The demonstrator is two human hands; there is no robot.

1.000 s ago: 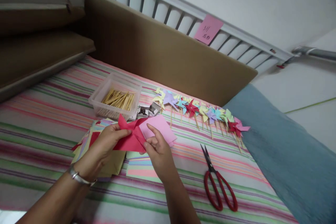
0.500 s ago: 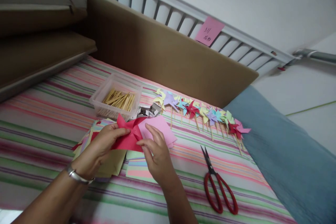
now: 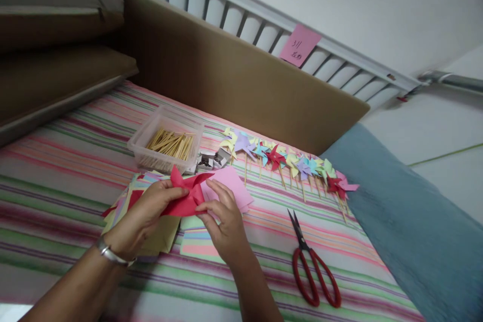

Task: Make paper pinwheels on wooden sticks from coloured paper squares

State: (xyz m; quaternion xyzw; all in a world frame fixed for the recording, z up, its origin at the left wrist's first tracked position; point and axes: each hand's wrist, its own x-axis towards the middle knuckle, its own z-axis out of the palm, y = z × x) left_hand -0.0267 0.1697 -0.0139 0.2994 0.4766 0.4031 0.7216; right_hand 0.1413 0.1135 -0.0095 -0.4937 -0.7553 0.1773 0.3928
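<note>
A red paper square (image 3: 186,195), cut and partly folded into pinwheel points, is held above the striped bed cover (image 3: 68,161). My left hand (image 3: 145,211) pinches its left side, thumb on top near the centre. My right hand (image 3: 222,221) grips the lower right corner, fingers curled onto the fold. Under the hands lie a pink sheet (image 3: 228,186) and a loose pile of coloured paper squares (image 3: 158,234). A silver bangle sits on my left wrist.
A clear plastic tub of wooden sticks (image 3: 168,143) stands behind the hands, small metal clips (image 3: 211,160) beside it. A row of finished pinwheels (image 3: 290,161) lies to the right. Red-handled scissors (image 3: 311,266) rest near the front right. A cardboard panel (image 3: 234,75) and blue cloth (image 3: 407,231) border the area.
My right hand has slid left and closed onto the red paper's lower right corner, bending it inward. The left hand keeps its pinch in place.
</note>
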